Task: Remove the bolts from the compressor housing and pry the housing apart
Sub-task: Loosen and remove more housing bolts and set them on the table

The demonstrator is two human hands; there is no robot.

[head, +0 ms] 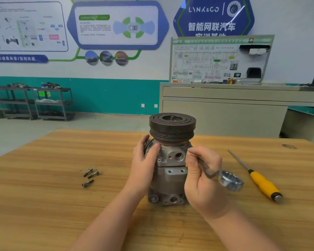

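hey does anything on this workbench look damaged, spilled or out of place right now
Nothing looks spilled or broken. Three loose dark bolts lie scattered left of the upright grey metal compressor, and a dark knot-like mark shows on the wooden table at far right.

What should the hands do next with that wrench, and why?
Probably fit the wrench onto another bolt. The right hand holds it off the compressor, the left hand steadies that, and three bolts lie out.
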